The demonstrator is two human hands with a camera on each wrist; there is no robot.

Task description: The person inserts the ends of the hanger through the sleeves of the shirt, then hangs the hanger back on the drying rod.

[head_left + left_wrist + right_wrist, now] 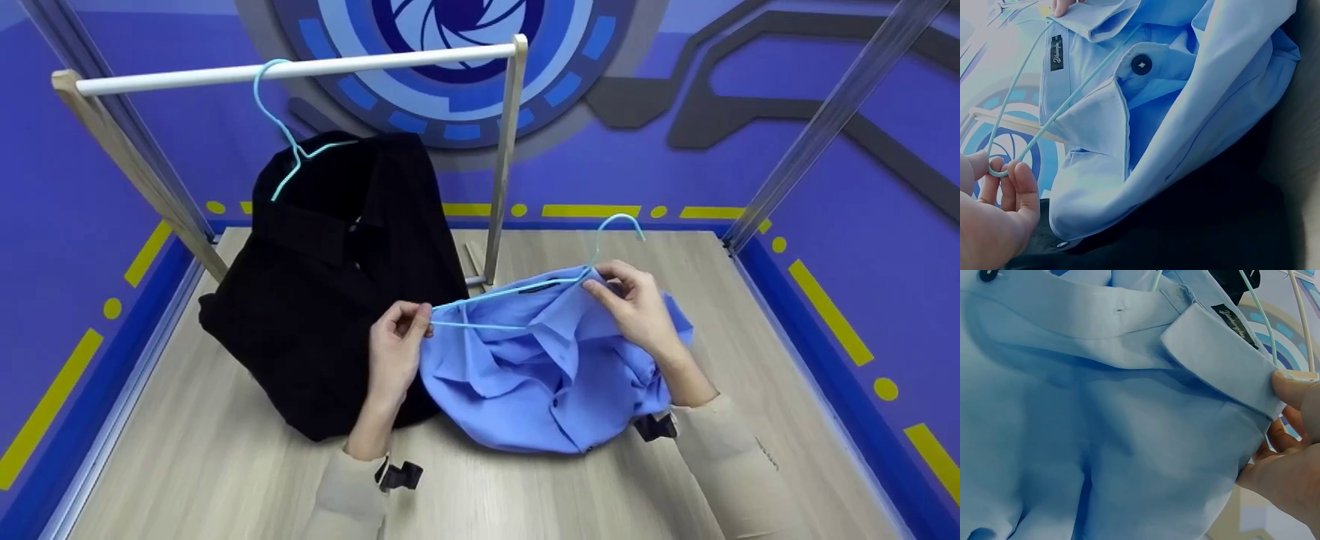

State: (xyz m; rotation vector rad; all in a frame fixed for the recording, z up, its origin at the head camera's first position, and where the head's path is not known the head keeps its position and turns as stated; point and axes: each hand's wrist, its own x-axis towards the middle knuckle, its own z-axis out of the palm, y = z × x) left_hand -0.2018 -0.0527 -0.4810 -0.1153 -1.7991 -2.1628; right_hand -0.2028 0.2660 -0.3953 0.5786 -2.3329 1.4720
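Note:
My left hand [395, 352] pinches the rounded end of a light-blue wire hanger [998, 174] between thumb and fingers. The hanger's other side runs into the collar of a blue shirt [517, 405], and its hook [619, 217] rises free above the collar. At the shirt's collar [1224, 360], my right hand [637, 307] pinches the folded cloth near the hook's base. A black label [1057, 53] shows inside the neck. The shirt hangs in loose folds, with a dark button [1141, 64] in view; the hanger's far end is hidden in the cloth.
A black shirt [322, 315] hangs on another light-blue hanger [259, 90] from the white bar [390, 58] of a wooden-legged rack, left of the blue shirt. Beneath is a wood-patterned surface [187, 450], bounded by blue patterned walls [847, 225].

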